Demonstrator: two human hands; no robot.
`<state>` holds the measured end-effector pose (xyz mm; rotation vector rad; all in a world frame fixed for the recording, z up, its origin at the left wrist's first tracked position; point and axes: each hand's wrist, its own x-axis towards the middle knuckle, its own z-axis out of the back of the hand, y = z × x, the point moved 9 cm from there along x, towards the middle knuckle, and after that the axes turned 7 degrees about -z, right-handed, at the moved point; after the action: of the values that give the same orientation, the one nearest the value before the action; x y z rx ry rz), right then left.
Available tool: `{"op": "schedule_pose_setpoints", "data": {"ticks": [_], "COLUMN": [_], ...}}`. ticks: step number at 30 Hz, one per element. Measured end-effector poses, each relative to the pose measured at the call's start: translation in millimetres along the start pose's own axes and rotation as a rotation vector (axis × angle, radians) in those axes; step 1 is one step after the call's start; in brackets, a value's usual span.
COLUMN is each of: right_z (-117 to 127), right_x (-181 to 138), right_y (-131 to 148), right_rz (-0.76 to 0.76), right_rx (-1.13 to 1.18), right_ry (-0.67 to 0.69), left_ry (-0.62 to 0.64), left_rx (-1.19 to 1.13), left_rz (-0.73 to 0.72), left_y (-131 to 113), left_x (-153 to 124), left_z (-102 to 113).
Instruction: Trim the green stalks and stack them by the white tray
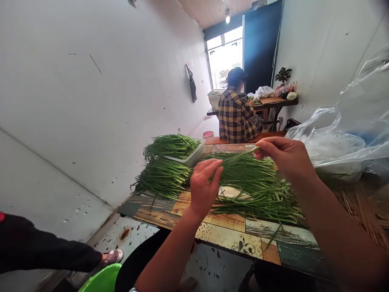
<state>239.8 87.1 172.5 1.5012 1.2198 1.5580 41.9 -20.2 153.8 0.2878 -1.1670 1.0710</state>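
My left hand (204, 187) and right hand (284, 156) are handling 1 green stalk (240, 156) over the table (231, 238).
The left fingers are curling loosely, grip unclear; the right are pinching the tip tight, holding it clear of the pile (261, 194), likely to single it out.

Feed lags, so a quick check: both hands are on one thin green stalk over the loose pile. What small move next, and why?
Probably draw the thin green stalk free of the loose pile and lay it on the aligned bundle at left: the right hand pinches its tip, the left hand touches it lower down.
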Motion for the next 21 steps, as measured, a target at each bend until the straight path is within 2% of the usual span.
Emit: {"op": "schedule_pose_setpoints", "data": {"ticks": [5, 12, 15, 18, 21], "right_z": [-17, -29, -32, -36, -37], "right_x": [-12, -18, -17, -18, -19], "right_y": [8, -1, -9, -12, -12], "right_rz": [-0.029, -0.080, -0.101, -0.099, -0.097], "right_rx": [-0.087, -0.035, 0.046, 0.078, 0.068], "right_ry": [0.096, 0.139, 0.173, 0.206, 0.206], "left_ry": [0.139, 0.152, 0.200, 0.259, 0.307], "left_rx": [-0.189, -0.642, -0.820, -0.860, -0.714], "left_rz": [0.052, 0.398, 0.476, 0.482, 0.445], "left_y": [-10, -2, -3, -8, -8], "left_x": [3, 3, 8, 15, 22], "left_z": [-25, -42, -44, -38, -30]}}
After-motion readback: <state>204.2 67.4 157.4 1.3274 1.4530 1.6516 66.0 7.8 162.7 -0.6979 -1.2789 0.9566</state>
